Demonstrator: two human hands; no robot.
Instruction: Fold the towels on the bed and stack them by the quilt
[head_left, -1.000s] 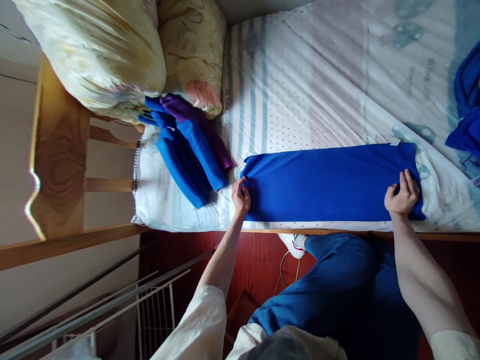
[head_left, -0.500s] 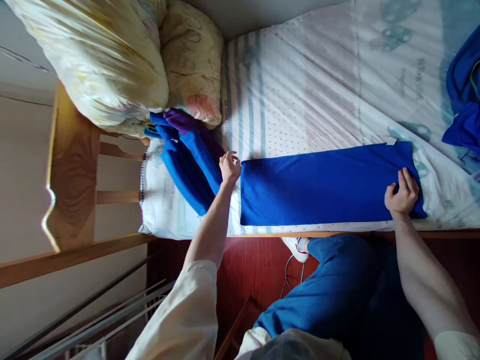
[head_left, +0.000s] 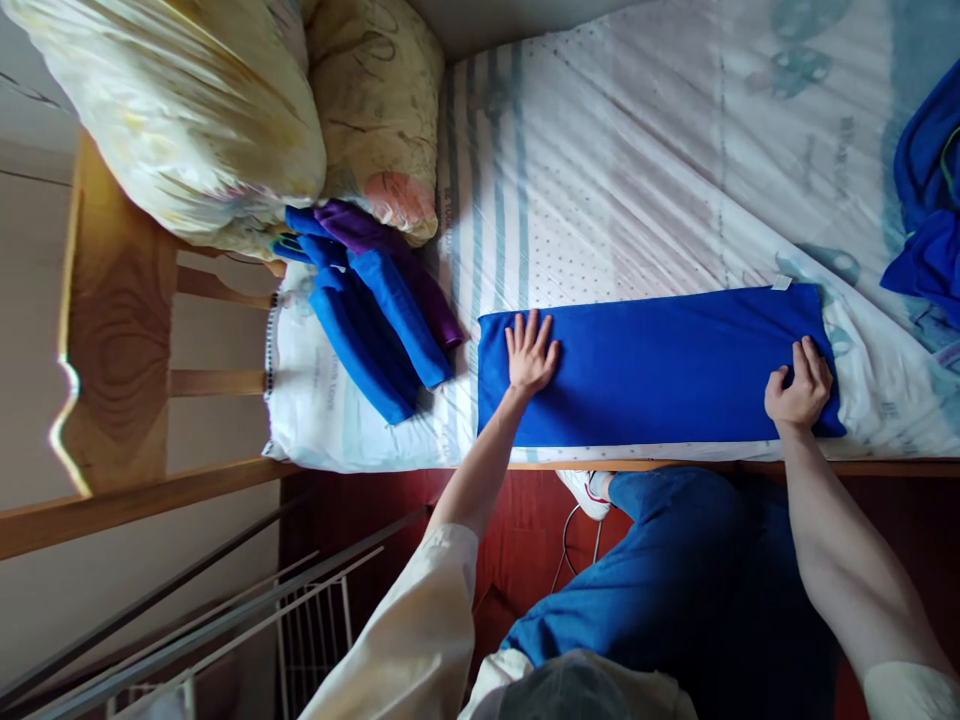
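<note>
A blue towel-like cloth, folded into a long flat strip, lies along the near edge of the bed with a small white tag on its far edge. My left hand is open on the strip's left end, fingers spread and palm down. On the right end rests my right hand, its fingers lying together on the fabric and its thumb held apart. Left of the strip are rolled or folded blue cloths and a purple cloth, partly overlapping.
Large pale-yellow bedding bundles stand at the bed's left end by a wooden headboard. More blue fabric lies at the far right on the patterned sheet. A metal rack stands below left.
My left hand has moved right, from beside the folded cloth's left edge onto its surface, and its fingers have spread flat. My right hand stays at the right end.
</note>
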